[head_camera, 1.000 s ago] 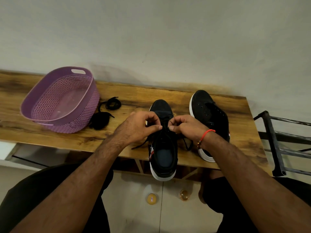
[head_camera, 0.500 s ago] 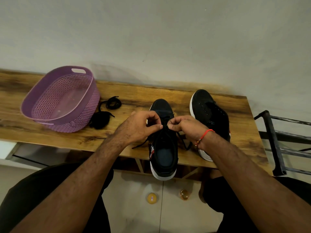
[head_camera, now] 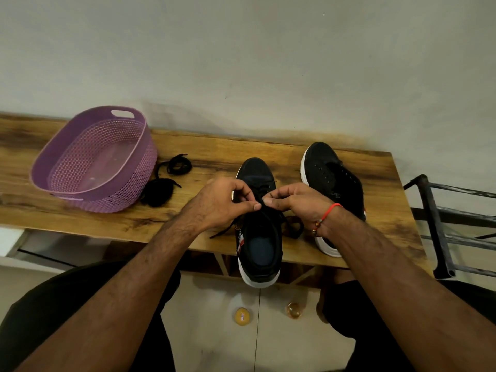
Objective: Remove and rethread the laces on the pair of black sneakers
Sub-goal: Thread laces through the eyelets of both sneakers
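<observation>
— Wooden bench [head_camera: 268, 149] against a plain wall, that was your worktop. How far had you got?

— By my reckoning, about midway. You had the near sneaker [head_camera: 259, 224] lying with its heel over the bench's front edge, and a lace [head_camera: 291, 226] ran through it, its loose ends trailing off either side. The far sneaker [head_camera: 331, 183] sat just to its right with bare eyelets, so you had stripped that one and not rethreaded it.

— And your hands?

— Your left hand [head_camera: 228, 202] had thumb and fingers curled in a pinch on the lace over the tongue. Your right hand [head_camera: 292, 201] was curled the same way, pinching the lace beside it; the two thumbs were nearly touching. Whether you were pulling lace out or feeding it in, I could not tell.

— What was left, then?

— Likely finishing the near sneaker, then lacing the far one. A spare lace [head_camera: 167, 181] lay bundled on the bench, probably for that.

— Any containers?

— One purple basket [head_camera: 67, 146] at your left, open-topped. I saw nothing in it. The spare lace lay just beside its right wall, outside.
</observation>
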Tool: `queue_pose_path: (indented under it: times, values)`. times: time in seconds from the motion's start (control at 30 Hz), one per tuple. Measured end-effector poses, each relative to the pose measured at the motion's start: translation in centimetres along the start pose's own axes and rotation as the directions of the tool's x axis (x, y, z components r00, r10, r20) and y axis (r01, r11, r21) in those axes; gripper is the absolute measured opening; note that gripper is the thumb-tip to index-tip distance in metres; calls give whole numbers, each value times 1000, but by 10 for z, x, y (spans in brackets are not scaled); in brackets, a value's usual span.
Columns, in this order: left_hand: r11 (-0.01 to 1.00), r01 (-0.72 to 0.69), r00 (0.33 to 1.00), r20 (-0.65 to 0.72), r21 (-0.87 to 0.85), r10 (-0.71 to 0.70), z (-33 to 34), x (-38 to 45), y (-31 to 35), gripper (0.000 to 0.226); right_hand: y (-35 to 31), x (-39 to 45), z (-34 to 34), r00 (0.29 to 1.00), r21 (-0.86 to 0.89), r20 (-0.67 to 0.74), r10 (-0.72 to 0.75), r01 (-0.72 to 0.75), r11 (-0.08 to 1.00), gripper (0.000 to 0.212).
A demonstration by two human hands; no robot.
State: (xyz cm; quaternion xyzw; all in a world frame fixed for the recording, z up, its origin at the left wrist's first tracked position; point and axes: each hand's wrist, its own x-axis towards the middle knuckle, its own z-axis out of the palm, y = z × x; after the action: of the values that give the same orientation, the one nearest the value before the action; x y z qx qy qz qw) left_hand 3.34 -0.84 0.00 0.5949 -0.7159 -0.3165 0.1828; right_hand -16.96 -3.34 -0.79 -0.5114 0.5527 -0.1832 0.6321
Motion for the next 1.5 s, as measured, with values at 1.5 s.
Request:
queue_pose_path:
  times: [1.5]
  values:
    - [838, 359, 932, 194, -411, -305, -43, -9, -9, 13, -3, 11, -10, 948, -465, 34, -317, 296, 835, 12]
